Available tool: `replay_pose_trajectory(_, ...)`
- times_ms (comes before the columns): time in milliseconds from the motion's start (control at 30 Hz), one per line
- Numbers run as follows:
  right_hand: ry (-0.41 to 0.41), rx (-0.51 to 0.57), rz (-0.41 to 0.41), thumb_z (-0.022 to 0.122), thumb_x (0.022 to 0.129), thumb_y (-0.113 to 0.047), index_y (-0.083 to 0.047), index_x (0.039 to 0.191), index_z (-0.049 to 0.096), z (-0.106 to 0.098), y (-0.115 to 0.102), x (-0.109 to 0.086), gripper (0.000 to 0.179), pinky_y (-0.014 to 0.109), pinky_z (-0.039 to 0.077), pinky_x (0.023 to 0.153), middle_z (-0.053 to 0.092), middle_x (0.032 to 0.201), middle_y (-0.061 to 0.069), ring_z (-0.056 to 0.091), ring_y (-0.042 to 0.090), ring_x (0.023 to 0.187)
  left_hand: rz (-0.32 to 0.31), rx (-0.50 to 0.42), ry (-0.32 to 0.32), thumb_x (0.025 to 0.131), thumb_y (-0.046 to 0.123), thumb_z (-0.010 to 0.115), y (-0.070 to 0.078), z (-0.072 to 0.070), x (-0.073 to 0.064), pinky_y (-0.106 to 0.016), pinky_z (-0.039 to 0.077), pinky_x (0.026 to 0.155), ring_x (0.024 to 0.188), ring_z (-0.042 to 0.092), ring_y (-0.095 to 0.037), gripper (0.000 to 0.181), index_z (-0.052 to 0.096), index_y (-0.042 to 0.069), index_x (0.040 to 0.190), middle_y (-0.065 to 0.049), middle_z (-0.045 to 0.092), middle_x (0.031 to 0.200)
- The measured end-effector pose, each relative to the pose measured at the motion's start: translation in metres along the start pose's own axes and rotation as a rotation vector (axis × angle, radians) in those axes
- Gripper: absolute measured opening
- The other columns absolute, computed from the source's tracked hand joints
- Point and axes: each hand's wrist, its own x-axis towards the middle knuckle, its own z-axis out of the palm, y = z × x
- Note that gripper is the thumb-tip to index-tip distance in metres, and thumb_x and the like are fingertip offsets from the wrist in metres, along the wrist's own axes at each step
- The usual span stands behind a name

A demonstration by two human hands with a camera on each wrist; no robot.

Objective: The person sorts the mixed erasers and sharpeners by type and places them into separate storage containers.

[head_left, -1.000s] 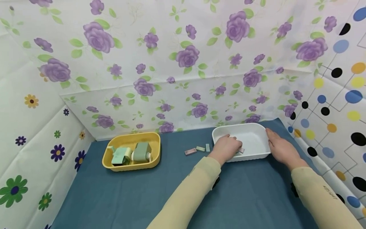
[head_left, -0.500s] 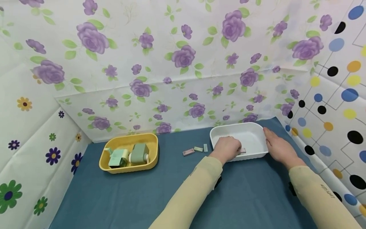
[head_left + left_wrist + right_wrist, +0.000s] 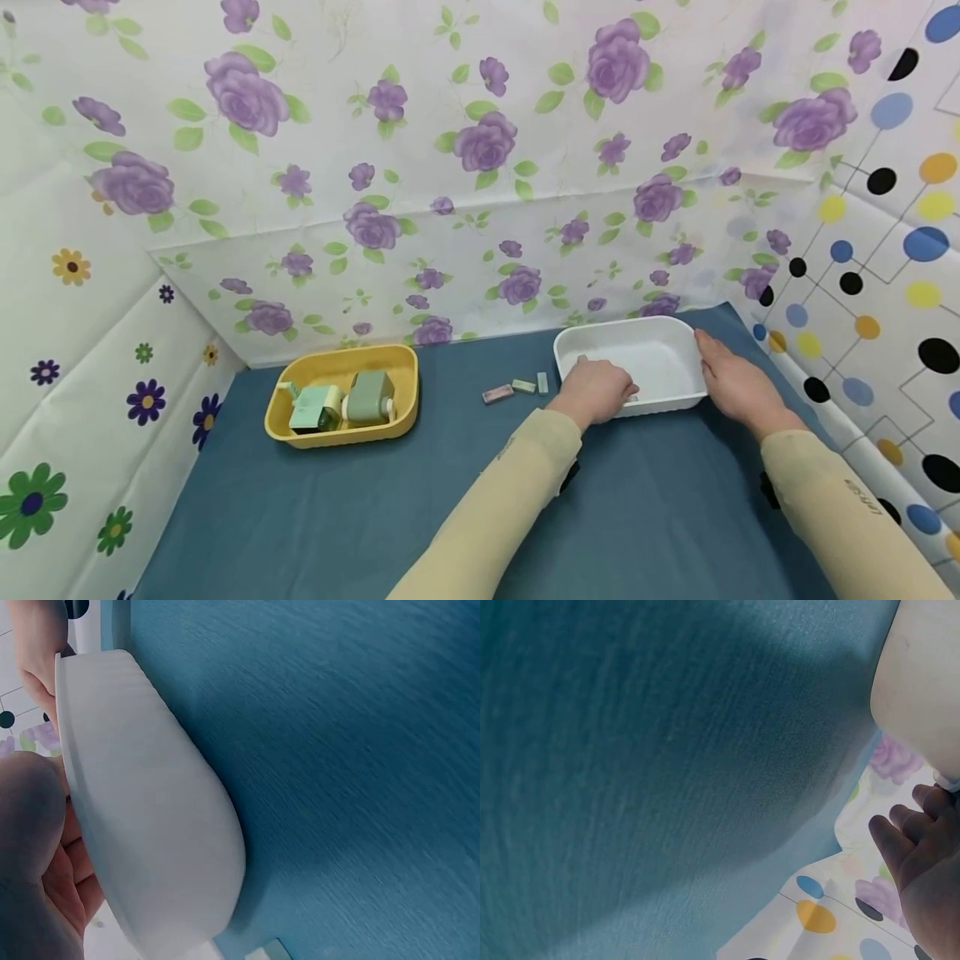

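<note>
Left hand (image 3: pixel 596 392) inside a white tray (image 3: pixel 667 367), fingers curled — any grip hidden — as the right hand (image 3: pixel 738 390) rests straight-fingered against its end. Three small blocks (image 3: pixel 524 387) lie beside it; a yellow tray (image 3: pixel 407 379) holds green objects (image 3: pixel 369 398).

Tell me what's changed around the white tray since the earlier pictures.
The pink block that showed by the left hand inside the white tray is no longer plain to see; only a pale sliver shows there, and whether it's held is unclear. Unchanged: the right hand against the tray's right end, three small blocks outside, and the yellow tray with its contents.
</note>
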Motion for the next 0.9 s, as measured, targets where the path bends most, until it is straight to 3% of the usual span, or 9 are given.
replay_pose_trajectory(100,0.002,-0.006,0.001,0.034,0.117,-0.021,0.003,0.170,0.008,-0.001,0.001,0.001,0.064,0.072,0.021,0.122,0.018,0.171,0.034,0.022,0.058,0.154,-0.001,-0.001,0.019,0.115,0.042,0.051,-0.004,-0.001,-0.003,-0.039,0.053,0.108,0.078,0.066,-0.008,0.035,0.083,0.033,0.105,0.013,0.069,0.078)
replay_pose_trajectory(233,0.002,-0.016,-0.001,0.034,0.117,-0.022,0.003,0.170,0.008,0.000,0.001,0.002,0.064,0.072,0.022,0.122,0.018,0.170,0.035,0.022,0.058,0.154,-0.003,0.007,0.035,0.116,0.043,0.047,-0.009,-0.001,-0.006,-0.030,0.057,0.100,0.091,0.070,-0.007,0.036,0.081,0.035,0.121,0.015,0.076,0.100)
replay_pose_trajectory(333,0.005,-0.015,-0.003,0.034,0.117,-0.021,0.003,0.170,0.009,0.001,0.001,0.001,0.063,0.072,0.022,0.122,0.018,0.170,0.035,0.022,0.058,0.153,-0.004,0.007,0.047,0.117,0.043,0.043,-0.013,0.000,-0.007,-0.026,0.049,0.112,0.119,0.068,-0.007,0.038,0.078,0.035,0.131,0.016,0.076,0.120)
replay_pose_trajectory(467,0.001,-0.008,-0.001,0.035,0.117,-0.021,0.003,0.170,0.008,0.001,-0.001,0.000,0.064,0.073,0.022,0.121,0.018,0.170,0.035,0.022,0.059,0.153,-0.008,0.020,0.070,0.118,0.041,0.040,-0.018,0.002,-0.012,-0.026,0.028,0.127,0.145,0.052,-0.009,0.041,0.077,0.032,0.133,0.015,0.073,0.133)
replay_pose_trajectory(667,-0.010,-0.008,0.014,0.034,0.116,-0.020,0.002,0.170,0.005,0.001,-0.002,0.000,0.065,0.073,0.021,0.122,0.017,0.170,0.036,0.021,0.060,0.153,-0.023,0.060,0.148,0.119,0.038,0.038,-0.027,0.001,-0.022,-0.027,0.024,0.129,0.149,0.047,-0.012,0.042,0.075,0.030,0.137,0.012,0.068,0.143)
replay_pose_trajectory(900,-0.018,-0.013,0.013,0.032,0.116,-0.020,0.003,0.170,0.004,-0.001,-0.002,0.000,0.065,0.073,0.019,0.122,0.017,0.169,0.037,0.020,0.060,0.153,-0.035,0.070,0.176,0.119,0.038,0.037,-0.040,0.001,-0.033,-0.030,0.024,0.130,0.151,0.045,-0.013,0.043,0.069,0.027,0.145,0.010,0.064,0.150)
